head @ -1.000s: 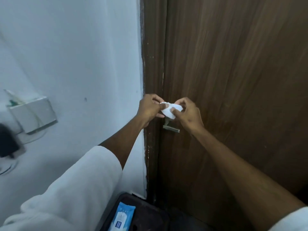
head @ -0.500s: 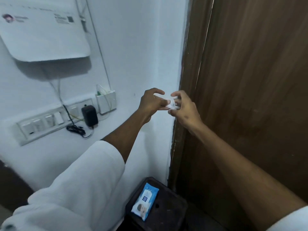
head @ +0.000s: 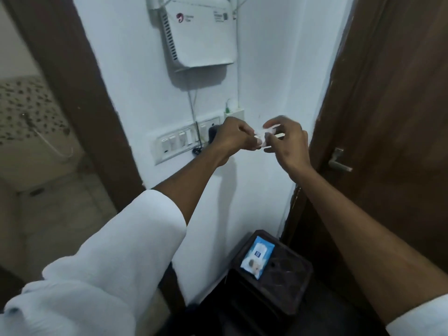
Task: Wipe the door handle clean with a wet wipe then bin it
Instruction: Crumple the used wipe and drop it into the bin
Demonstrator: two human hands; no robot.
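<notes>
A wipes pack [head: 257,260] lies on what looks like a dark stool [head: 288,282].

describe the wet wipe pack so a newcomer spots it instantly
Start at the brown door on the right and drop to the floor by its frame, where a dark stool stands against the white wall. The wet wipe pack lies flat on its top: the only light blue thing there.
</notes>
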